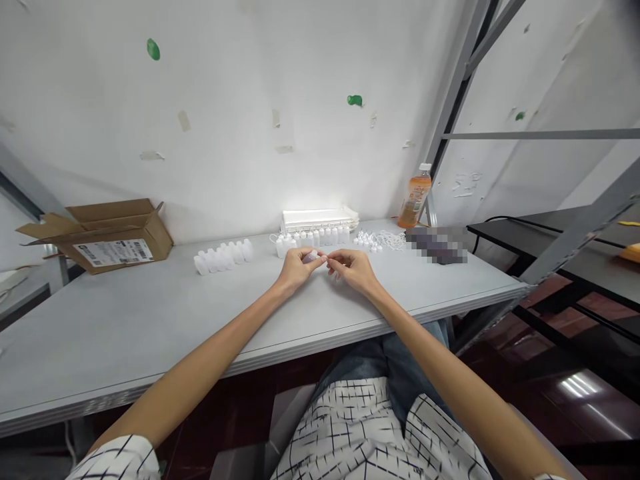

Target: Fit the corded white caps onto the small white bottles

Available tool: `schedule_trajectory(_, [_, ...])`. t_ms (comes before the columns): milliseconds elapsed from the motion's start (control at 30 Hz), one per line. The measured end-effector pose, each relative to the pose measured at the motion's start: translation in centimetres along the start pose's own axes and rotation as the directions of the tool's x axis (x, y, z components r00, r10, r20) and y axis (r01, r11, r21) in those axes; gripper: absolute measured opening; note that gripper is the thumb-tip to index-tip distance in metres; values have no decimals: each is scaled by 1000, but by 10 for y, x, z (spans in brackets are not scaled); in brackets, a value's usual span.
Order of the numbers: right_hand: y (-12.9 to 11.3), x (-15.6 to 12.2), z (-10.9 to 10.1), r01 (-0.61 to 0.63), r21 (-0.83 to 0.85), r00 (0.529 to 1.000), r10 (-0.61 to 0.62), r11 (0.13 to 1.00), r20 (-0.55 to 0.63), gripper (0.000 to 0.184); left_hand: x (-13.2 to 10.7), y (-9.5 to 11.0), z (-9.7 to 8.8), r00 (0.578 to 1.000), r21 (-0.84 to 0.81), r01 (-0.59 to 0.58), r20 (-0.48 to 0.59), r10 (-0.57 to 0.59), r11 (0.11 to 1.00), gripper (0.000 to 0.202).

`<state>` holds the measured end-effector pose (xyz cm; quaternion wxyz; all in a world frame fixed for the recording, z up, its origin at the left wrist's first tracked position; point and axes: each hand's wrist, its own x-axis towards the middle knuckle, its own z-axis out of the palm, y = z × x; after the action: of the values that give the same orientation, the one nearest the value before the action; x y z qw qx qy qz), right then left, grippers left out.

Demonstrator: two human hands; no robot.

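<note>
We've got matt white plastic on the small bottles (223, 257), far side of the bench, and glossy clear plastic on the drink bottle (415, 199), far right. Rough brown cardboard on the box (107, 235), far left. Smooth matt grey tabletop (100, 333). Painted metal rack upright (453, 113).

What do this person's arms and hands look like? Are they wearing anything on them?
The left arm and right arm are bare below the sleeves, and the left hand and right hand wear no gloves. The left sleeve is white with thin black grid lines, matching the shirt. No watch or cable shows on either arm.
</note>
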<state>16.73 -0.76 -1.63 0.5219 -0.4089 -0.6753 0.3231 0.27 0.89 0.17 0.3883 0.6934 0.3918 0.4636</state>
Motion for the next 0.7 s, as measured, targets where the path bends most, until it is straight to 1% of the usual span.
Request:
schedule_trajectory(100, [-2, -2, -1, 12, -40, 1000, -13, 999, -23, 22, 0, 1, -1, 1000, 25, 2, 20, -3, 1000, 35])
schedule_trajectory(167, [-5, -3, -1, 17, -55, 999, -19, 998, -37, 18, 0, 1, -2, 1000, 7, 19, 25, -19, 1000, 36])
schedule_trajectory(300, [-9, -4, 0, 8, -73, 998, -12, 997, -53, 13, 1, 0, -4, 990, -124, 116, 89, -105, 986, 38])
schedule_trajectory(400, [-10, -5, 0, 23, -93, 997, -30, 995, -72, 12, 0, 2, -6, 980, -192, 167, 142, -141, 967, 37])
schedule_trajectory(500, [-9, -4, -2, 33, -96, 995, -42, 995, -88, 13, -1, 4, -7, 975, -244, 179, 176, -138, 953, 33])
schedule_trajectory(567, [-8, -4, -3, 22, -80, 996, -29, 997, -81, 14, -1, 5, -7, 972, -263, 180, 196, -130, 948, 32])
schedule_trajectory(700, [-6, -4, -3, 0, -50, 999, -3, 999, -51, 16, -1, 5, -7, 961, -238, 194, 241, -135, 952, 34])
